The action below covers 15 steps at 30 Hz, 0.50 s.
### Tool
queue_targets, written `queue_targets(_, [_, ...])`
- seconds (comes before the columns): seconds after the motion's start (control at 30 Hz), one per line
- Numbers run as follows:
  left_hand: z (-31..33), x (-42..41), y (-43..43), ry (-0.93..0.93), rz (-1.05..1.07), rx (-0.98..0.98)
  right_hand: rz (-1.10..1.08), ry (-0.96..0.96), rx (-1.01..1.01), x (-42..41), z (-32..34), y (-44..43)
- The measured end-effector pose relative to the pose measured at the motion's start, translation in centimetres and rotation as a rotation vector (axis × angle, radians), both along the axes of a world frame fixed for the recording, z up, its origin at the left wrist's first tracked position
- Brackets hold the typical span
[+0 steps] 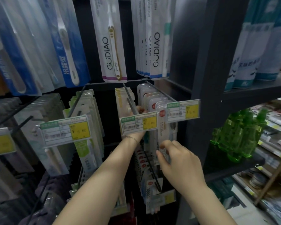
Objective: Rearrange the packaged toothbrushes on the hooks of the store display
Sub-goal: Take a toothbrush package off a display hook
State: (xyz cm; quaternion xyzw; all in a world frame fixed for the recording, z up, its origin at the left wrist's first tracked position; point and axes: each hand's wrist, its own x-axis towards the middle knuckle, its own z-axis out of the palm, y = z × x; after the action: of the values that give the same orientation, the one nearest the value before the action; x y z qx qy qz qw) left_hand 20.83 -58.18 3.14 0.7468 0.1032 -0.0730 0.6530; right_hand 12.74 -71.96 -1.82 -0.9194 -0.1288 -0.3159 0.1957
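Packaged toothbrushes hang in rows on black wire hooks. My left hand (137, 111) reaches up behind a price tag (139, 123) and is mostly hidden by it; its fingers curl around the yellow-topped packs (120, 101) near the hook (130, 101). My right hand (177, 158) pinches the lower part of the front pack (165, 127) of the row with red round labels, which hangs on the right hook (159, 91).
Taller toothbrush packs (110, 46) hang on the row above. More packs (151, 184) hang below my hands. A dark upright post (206, 95) bounds the display on the right, with green bottles (238, 135) shelved beyond it. Price tags jut out at each hook's end.
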Motion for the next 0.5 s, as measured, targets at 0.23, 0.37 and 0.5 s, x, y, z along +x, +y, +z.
queue_targets(0.23, [-0.4,1.1,0.0,-0.078,0.043,-0.014,0.011,0.042,0.027,-0.1,0.2,0.1])
queue_targets(0.37, [-0.4,1.5,0.0,-0.061,0.059,-0.073,0.012,0.044,0.029,-0.1,0.2,0.3])
queue_targets(0.5, [-1.0,1.4,0.7,-0.003,0.073,-0.054,0.022,0.045,0.032,-0.1,0.0,0.5])
